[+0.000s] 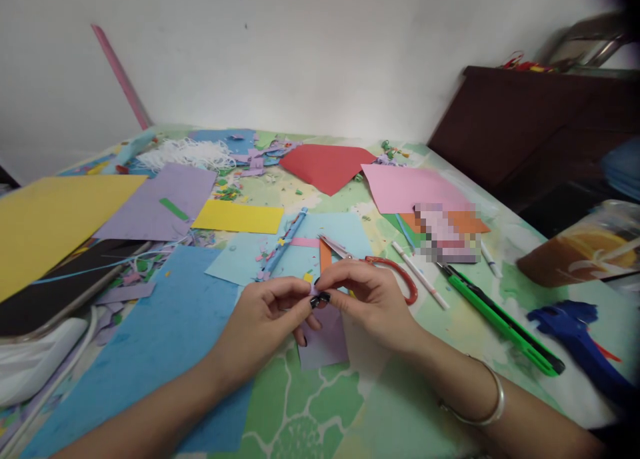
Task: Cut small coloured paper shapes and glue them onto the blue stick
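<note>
Fingers (290,286), L hand (265,310) & R hand (375,306), pinch sm. purple scrap (313,290), mostly hidden; scissors (349,256) part. behind R.

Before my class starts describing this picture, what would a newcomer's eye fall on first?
Probably the left hand and right hand, which meet at the fingertips near the centre around a small purple scrap. Next might come the red sheet at the back, just right of the middle, and the bright green cutter lying on the right. The large blue sheet at the front left also stands out.
</note>
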Demonstrator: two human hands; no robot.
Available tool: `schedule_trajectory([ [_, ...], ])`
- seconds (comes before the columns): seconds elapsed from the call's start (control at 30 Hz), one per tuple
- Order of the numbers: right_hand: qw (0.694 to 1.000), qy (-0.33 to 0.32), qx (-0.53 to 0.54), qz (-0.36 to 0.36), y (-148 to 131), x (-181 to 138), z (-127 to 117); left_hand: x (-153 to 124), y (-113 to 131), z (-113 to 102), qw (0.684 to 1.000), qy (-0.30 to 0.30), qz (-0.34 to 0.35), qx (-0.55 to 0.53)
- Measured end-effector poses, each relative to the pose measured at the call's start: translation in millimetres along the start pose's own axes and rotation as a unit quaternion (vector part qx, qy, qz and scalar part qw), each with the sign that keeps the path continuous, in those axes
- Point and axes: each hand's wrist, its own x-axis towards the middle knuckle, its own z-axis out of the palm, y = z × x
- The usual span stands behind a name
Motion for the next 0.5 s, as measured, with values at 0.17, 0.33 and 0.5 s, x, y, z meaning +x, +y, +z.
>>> schedule_trajectory([
  [0.17,1.000,-0.002,-0.014,0.006,-0.9,-0.2,1.1,-0.6,0.1,0.1,1.000,0.001,-0.003,0.000],
  [0.33,0.999,0.010,0.008,0.050,-2.1,-1.3,3.7,-0.7,1.0,0.7,1.000,-0.002,-0.010,0.006],
  [0.5,0.994,0.011,0.067,0.091,-1.2,-1.5,5.1,-0.6,3.7,0.7,0.999,-0.005,-0.024,0.031],
])
